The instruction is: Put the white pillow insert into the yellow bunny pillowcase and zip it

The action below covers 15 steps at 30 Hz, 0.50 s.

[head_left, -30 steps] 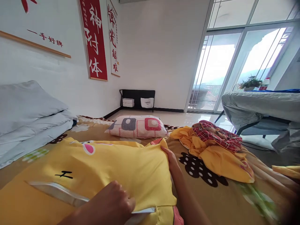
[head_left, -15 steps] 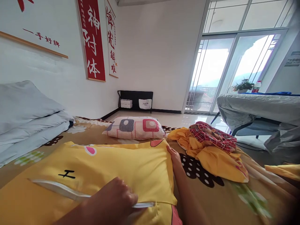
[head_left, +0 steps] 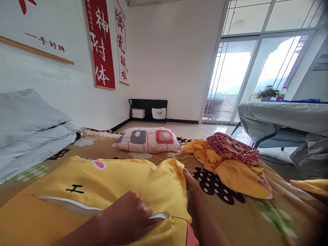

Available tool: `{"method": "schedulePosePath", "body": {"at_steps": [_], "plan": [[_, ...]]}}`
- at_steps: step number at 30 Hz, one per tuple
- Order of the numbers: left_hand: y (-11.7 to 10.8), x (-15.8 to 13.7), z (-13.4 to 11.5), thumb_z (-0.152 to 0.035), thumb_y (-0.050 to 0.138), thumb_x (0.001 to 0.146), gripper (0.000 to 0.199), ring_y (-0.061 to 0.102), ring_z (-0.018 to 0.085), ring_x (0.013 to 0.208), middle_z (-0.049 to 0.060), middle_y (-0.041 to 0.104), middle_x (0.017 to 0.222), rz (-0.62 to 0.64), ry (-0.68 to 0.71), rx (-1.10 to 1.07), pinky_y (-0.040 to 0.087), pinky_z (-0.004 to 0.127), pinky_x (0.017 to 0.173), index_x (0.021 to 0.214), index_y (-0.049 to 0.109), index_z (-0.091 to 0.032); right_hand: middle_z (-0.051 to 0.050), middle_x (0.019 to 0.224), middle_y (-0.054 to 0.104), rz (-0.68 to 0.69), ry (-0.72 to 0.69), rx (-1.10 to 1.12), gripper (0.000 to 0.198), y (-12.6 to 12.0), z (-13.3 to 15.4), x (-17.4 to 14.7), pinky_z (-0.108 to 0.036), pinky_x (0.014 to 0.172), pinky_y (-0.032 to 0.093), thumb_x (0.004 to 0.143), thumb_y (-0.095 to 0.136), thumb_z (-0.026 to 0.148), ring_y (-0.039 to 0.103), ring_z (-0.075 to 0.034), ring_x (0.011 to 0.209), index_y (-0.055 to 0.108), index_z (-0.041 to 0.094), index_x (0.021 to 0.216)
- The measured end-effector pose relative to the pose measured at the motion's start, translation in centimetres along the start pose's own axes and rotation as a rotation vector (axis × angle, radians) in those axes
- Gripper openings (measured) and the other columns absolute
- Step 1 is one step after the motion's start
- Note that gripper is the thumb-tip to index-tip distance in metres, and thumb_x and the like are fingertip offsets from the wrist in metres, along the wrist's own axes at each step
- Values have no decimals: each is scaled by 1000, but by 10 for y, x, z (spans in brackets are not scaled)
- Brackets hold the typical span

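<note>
A yellow pillow in its pillowcase (head_left: 138,177), printed with a pink-and-white patch and black marks, lies in front of me on the bed. A long slit (head_left: 70,204) runs across its near part, and white filling shows through it. My left hand (head_left: 132,210) is closed in a fist at this slit, gripping the pillowcase there; its fingertips are hidden. At the far right corner my right hand (head_left: 190,180) grips the pillow's side, with its fingers partly hidden behind the fabric.
Behind lies a pink-and-grey patterned pillow (head_left: 148,139). Crumpled yellow fabric (head_left: 230,174) with a red plaid cloth (head_left: 233,147) lies to the right on the patterned bedsheet (head_left: 212,215). Grey pillows (head_left: 30,116) are stacked at left. A covered table (head_left: 282,112) stands beyond the bed.
The pillow's far right corner has puckered and folded upward, and its top edge sags. My right hand has slid slightly down and behind the side. My left hand stays at the slit.
</note>
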<state>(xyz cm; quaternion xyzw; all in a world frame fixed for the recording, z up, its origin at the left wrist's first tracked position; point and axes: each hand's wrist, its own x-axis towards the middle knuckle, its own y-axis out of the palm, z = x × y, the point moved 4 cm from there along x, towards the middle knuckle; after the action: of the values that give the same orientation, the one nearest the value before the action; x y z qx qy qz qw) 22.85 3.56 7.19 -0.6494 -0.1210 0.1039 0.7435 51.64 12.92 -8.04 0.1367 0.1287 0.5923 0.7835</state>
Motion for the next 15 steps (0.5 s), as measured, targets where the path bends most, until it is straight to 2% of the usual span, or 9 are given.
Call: {"method": "schedulePosePath", "body": {"at_steps": [3,6,11,15], "plan": [[1,1,2,-39,35,98,47,61,15,50,4,67,62,8,-20,-21,34,25,51,68,64,-18,-3,77,73,33,6,-20,35,3,3,-1,-30,62,53,48,82,30,67,-20,66,67,20,78],[4,3,5,-39,32,99,50,60,16,49,4,67,60,-5,-28,-25,32,25,50,66,63,-18,-2,70,71,35,6,-54,29,10,4,2,-29,58,50,47,80,25,65,-19,61,66,19,70],[9,2,10,-44,31,99,53,59,15,48,4,67,60,1,-42,-6,30,24,51,65,62,-18,-2,63,69,-11,-14,-95,20,15,6,7,-29,55,48,50,74,30,64,-20,60,65,19,65],[8,-4,14,-43,40,96,46,58,16,49,4,66,59,10,-47,13,26,26,50,65,64,-18,-3,71,71,-27,-47,-131,17,13,13,0,-28,61,50,54,71,33,64,-19,66,67,20,65]]}}
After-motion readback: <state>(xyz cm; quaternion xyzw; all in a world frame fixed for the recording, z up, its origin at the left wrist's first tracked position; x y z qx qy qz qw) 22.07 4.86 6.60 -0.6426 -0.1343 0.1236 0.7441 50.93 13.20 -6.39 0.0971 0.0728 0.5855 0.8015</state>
